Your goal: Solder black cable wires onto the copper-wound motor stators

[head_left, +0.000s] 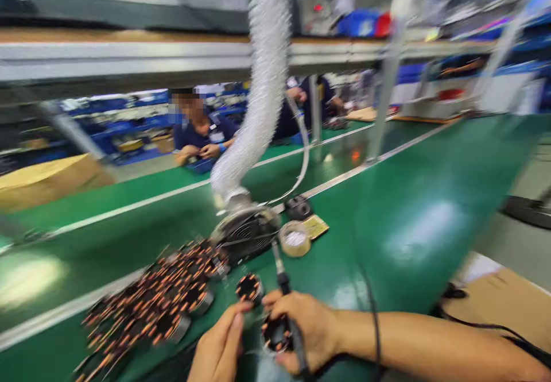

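My right hand [316, 324] is wrapped round the black handle of a soldering iron [283, 280], whose metal end points up and away from me. The fingers of this same hand also curl against a motor stator [274, 334] with copper windings. My left hand [220, 339] is closed, thumb and fingers pressed together; anything between them is too blurred to make out. Just beyond its fingertips sits another stator [248, 288] on the green bench. To the left lies a heap of similar wound stators [155, 290], some with loose wire ends.
A fume extractor [245, 230] on a ribbed silver duct [269, 54] stands in front of my hands. Beside it are a tape roll [295, 239], a yellow pad [316, 227] and a dark block [298, 207]. A cable [373, 313] crosses my right forearm. A co-worker [202, 132] sits opposite.
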Demonstrator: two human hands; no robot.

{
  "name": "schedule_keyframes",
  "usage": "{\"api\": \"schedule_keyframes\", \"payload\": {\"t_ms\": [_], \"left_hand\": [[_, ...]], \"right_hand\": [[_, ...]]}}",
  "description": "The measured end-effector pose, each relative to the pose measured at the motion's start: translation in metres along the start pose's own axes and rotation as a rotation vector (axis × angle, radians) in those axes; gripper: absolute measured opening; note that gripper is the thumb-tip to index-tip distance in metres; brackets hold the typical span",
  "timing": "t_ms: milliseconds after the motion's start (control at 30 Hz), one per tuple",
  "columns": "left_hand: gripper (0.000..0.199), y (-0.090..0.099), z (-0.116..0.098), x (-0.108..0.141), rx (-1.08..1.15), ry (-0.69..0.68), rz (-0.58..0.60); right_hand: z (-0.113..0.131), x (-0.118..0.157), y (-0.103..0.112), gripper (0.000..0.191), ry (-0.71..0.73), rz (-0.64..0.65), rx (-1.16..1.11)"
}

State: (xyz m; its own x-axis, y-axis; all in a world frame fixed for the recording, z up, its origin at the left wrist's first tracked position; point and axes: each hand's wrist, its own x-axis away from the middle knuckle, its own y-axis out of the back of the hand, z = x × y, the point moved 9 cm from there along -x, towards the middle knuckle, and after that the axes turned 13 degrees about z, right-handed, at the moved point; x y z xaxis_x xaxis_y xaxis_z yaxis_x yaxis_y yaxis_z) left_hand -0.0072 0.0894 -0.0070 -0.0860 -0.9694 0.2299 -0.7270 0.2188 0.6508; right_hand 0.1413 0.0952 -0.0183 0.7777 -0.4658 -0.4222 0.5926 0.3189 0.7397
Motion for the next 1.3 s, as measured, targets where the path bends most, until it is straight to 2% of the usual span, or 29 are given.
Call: {"api": "schedule_keyframes", "payload": {"t_ms": [67, 100, 200, 333, 467, 600, 700, 800, 867, 933, 1000, 1133, 1233, 1300], "left_hand": [[0.053, -0.011, 0.0, 0.001, 0.139, -0.125, 0.096], [0.054, -0.015, 0.0, 0.001, 0.163, -0.139, 0.145], [0.044, -0.026, -0.008, 0.004, 0.136, -0.158, 0.28], [0.025, -0.026, -0.017, 0.01, 0.056, -0.134, 0.298], [0.016, -0.029, -0.004, 0.01, 0.142, -0.035, 0.357], [0.014, -0.027, 0.006, 0.01, 0.199, -0.005, 0.398], [0.024, -0.029, 0.005, 0.007, 0.364, 0.008, 0.442], [0.042, -0.033, -0.003, -0.004, 0.592, 0.032, 0.433], [0.049, -0.037, -0.011, -0.011, 0.666, 0.049, 0.429], [0.052, -0.038, -0.02, -0.015, 0.652, 0.033, 0.423], [0.05, -0.033, -0.024, -0.013, 0.523, 0.005, 0.405], [0.036, -0.023, -0.011, 0.009, 0.255, 0.073, 0.467], [0.031, -0.02, -0.004, 0.02, 0.266, 0.099, 0.5], [0.033, -0.026, -0.007, 0.019, 0.375, 0.077, 0.52]], "right_hand": [[0.011, 0.013, 0.009, 0.06, 0.059, -0.028, -0.095], [0.015, 0.017, 0.014, 0.057, 0.083, -0.032, -0.133], [0.025, 0.02, 0.024, 0.055, 0.138, -0.004, -0.189], [0.032, 0.019, 0.028, 0.051, 0.107, -0.002, -0.107], [0.028, 0.019, 0.028, 0.05, 0.063, -0.003, -0.007], [0.023, 0.017, 0.027, 0.053, 0.027, -0.003, 0.018], [0.023, 0.015, 0.027, 0.053, 0.012, -0.018, 0.025], [0.025, 0.012, 0.026, 0.052, -0.003, -0.035, 0.017], [0.025, 0.01, 0.028, 0.052, -0.01, -0.05, 0.001], [0.026, 0.009, 0.029, 0.053, -0.008, -0.063, -0.014], [0.026, 0.009, 0.029, 0.053, -0.007, -0.06, -0.014], [0.026, 0.008, 0.027, 0.053, -0.003, -0.045, 0.008], [0.025, 0.009, 0.028, 0.055, 0.004, -0.057, 0.011], [0.025, 0.008, 0.027, 0.055, 0.001, -0.053, 0.008]]}}
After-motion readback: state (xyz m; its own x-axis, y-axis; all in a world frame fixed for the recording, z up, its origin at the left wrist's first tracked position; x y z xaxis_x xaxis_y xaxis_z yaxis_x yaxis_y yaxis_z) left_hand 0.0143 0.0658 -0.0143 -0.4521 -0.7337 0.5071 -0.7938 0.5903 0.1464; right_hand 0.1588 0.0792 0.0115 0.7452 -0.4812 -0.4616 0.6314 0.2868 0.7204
